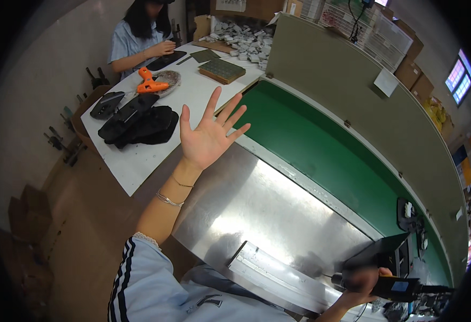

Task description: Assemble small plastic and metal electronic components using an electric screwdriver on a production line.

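Note:
My left hand [207, 140] is raised in the middle of the view, palm up toward me. Its fingers are spread and nothing is in them. It hangs above the border of a white table [133, 166] and a shiny metal worktop [278, 198]. At the lower right, my right hand [365, 287] is wrapped round a black corded electric screwdriver [404, 288], partly smeared. The tool's thin tip points left and its cable runs off to the right. A black box [377, 257] stands just beyond this hand. A long silvery metal rail [278, 273] lies along the worktop's near edge.
A green conveyor belt [305, 150] runs beyond the worktop, with a grey partition [326, 70] behind it. On the white table lie black plastic parts [139, 123] and an orange glue gun [151, 81]. Across the table another person [141, 45] handles a black piece.

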`<state>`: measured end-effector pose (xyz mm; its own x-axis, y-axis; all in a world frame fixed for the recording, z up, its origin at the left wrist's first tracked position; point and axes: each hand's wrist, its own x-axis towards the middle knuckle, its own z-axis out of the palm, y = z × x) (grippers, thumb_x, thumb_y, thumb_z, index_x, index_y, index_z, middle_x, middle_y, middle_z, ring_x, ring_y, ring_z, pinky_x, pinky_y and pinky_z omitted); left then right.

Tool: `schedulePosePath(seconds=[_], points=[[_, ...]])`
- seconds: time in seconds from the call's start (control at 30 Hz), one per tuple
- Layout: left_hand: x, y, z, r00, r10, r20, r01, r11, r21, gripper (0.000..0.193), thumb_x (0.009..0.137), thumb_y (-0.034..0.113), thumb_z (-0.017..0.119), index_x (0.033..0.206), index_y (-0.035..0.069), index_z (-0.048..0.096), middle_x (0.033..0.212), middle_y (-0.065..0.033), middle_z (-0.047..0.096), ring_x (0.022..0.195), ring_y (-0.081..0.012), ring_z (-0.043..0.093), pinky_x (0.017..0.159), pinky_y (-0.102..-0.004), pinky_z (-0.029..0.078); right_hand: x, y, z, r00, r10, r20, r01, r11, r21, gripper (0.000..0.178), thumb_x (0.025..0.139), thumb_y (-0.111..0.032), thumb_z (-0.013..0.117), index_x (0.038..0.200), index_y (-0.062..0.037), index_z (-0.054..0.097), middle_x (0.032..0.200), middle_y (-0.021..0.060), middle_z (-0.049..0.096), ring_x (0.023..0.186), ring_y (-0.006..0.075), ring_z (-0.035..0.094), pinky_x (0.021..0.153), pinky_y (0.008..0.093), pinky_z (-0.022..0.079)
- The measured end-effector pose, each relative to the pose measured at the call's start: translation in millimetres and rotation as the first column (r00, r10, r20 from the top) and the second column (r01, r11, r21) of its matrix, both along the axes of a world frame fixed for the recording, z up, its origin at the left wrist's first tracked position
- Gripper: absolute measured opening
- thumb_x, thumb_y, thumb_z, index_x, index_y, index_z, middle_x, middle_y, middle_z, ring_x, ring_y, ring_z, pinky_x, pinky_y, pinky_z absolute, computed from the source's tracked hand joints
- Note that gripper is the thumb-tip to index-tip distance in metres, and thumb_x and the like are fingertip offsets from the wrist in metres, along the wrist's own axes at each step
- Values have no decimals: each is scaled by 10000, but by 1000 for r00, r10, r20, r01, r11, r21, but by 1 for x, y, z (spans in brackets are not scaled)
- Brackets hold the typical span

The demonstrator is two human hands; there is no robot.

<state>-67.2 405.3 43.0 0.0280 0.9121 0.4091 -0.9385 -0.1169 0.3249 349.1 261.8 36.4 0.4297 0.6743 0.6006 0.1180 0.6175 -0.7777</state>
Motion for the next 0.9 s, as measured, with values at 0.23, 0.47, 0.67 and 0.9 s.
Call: schedulePosePath(seconds=[0.23,0.47,0.67,0.9], points=[[-3,3,-1,1000,18,-19,-19,999,-37,760,857,734,289,1476,297,250,1548,-111,185,1403,-287,221,1138,-540,150,-14,2,21,990,141,11,-141,982,123,255,875,-83,628,1065,-2,479,629,85,507,487,156,467,446,287,453],[-17,17,-44,924,251,-288,-321,920,-227,271,975,184,488,1215,57,494,1027,-41,592,811,-91,555,797,-246,453,-8,5,17,985,172,-23,-170,982,86,274,877,-100,622,1086,-9,470,624,90,482,483,166,456,432,274,443],[-12,15,-49,899,245,-363,-388,830,-401,279,978,271,517,746,128,456,534,67,334,426,-46,270,466,-214,263,-12,-1,20,992,116,-57,-112,991,71,293,862,-103,626,1083,-17,453,614,84,471,497,168,463,452,274,443],[-16,19,-51,954,184,-238,-260,901,-347,483,1002,430,394,614,148,337,476,48,263,402,-69,223,460,-216,251,-8,3,21,980,195,-41,-191,979,77,334,899,-130,614,1172,-35,448,654,80,498,530,183,471,492,296,465]])
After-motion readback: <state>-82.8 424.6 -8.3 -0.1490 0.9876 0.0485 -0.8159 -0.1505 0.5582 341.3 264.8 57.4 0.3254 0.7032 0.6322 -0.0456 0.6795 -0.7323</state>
